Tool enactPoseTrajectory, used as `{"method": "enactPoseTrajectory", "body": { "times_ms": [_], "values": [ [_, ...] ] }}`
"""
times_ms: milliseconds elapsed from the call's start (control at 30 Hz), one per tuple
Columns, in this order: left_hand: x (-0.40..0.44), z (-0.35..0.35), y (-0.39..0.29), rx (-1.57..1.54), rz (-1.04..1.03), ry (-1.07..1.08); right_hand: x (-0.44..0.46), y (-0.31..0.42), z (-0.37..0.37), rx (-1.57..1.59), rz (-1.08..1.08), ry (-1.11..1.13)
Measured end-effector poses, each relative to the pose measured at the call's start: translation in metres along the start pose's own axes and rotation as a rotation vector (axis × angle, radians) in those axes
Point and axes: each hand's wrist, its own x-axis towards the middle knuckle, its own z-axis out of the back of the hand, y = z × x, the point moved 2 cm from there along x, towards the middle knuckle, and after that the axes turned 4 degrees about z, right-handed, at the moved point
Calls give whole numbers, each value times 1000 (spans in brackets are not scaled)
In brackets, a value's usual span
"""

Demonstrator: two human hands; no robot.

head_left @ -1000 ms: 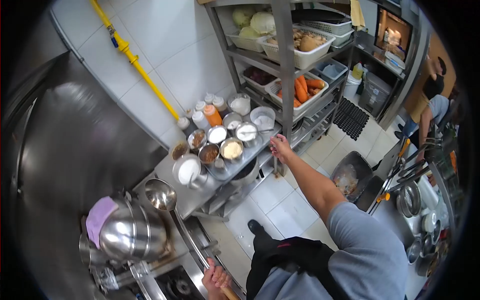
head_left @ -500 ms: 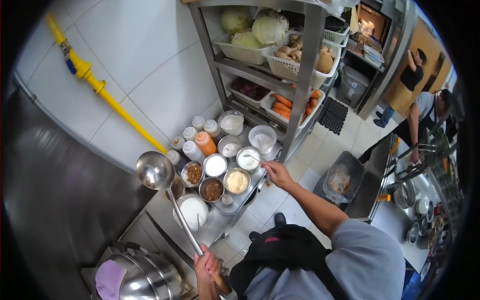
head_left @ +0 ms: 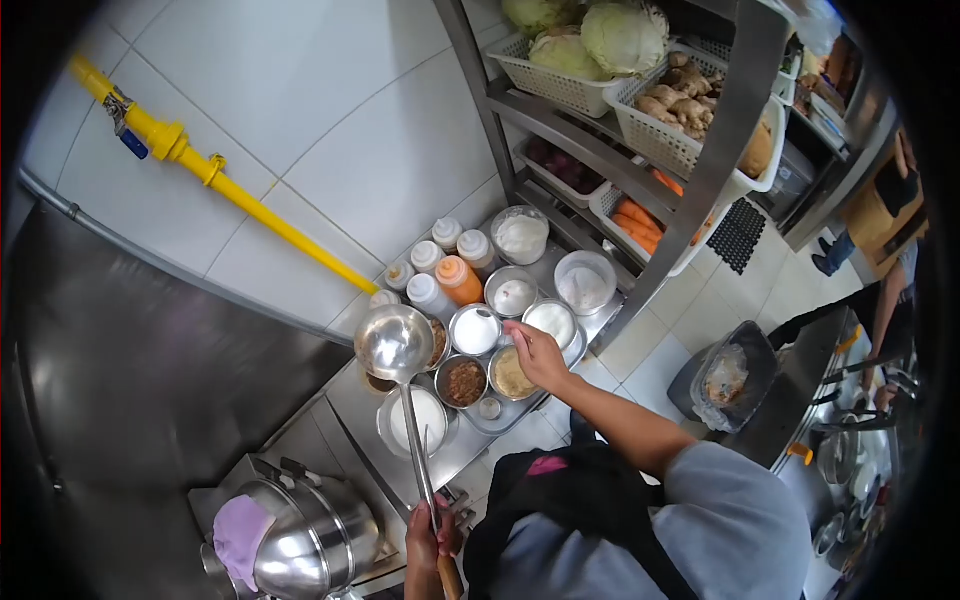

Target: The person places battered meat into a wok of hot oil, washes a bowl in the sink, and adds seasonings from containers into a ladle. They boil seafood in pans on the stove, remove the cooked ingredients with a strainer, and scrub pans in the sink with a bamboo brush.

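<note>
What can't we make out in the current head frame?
Head view:
Right hand: its grip, hidden by the back of the hand.
Ladle: tail end cut off by the bottom edge.
Carrots: partly hidden behind the shelf post.
Person in tan apron: head lost in the dark lens rim.

I see the ladle (head_left: 394, 344) held up at a slant over the bench (head_left: 350, 424), its wide, round, shiny steel head uppermost with the hollow facing my camera. The long metal shaft runs down toward the bottom of my view, ending in a wooden grip (head_left: 450, 577). Beyond the head, I make out a small spoon (head_left: 485, 314), blurred and dark, over an upright metal bowl (head_left: 474, 334) filled with something white, near its rim.
</note>
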Motion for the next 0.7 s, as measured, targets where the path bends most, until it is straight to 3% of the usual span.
{"method": "enactPoseTrajectory", "body": {
  "times_ms": [267,533,700],
  "values": [
    [-10,20,15,-102,-26,-218,10,-34,-29,-29,-117,107],
    [2,23,17,-28,27,-224,15,-44,-21,428,-464,18],
    [4,25,16,11,21,-241,22,-16,-1,467,-513,7]
  ]
}}
